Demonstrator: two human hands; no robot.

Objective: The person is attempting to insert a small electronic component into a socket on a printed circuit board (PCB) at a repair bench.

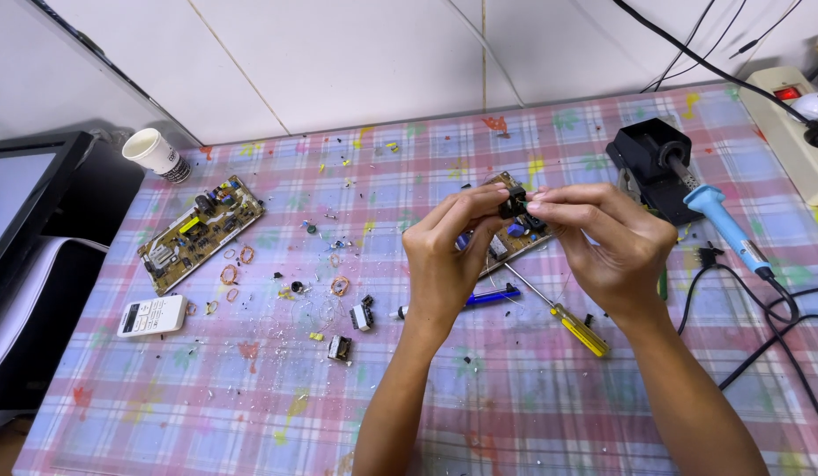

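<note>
A table covered with a pink, blue and white plaid plastic cloth (532,388) is shown beneath the grip, littered with small debris. A black flat monitor (25,198) is located far to the left of the grip, at the table edge. A white multi-socket power strip with a red switch (784,123) is located far to the right and above. A large tan circuit board populated with yellow and black components (200,231) lies flat on the cloth, well to the left of the grip. A black soldering-iron stand (647,154) sits just to the right of the grip, and a soldering iron with a light-blue handle (722,225) is seated in it, its black cable running down to the right. A smaller brown circuit board (515,236) lies directly under and behind the grip, partly hidden by the hands. The left hand (444,256) and the right hand (616,242) are raised above this board, fingertips meeting. A small black boxy electronic component (514,201) is pinched between the thumb and fingers of both hands, held clear of the cloth. A yellow-handled screwdriver (567,319) lies below the grip, and a blue pen (484,298) just left of it. A white remote control (151,316) and a white paper cup (156,153) lie far to the left.
</note>
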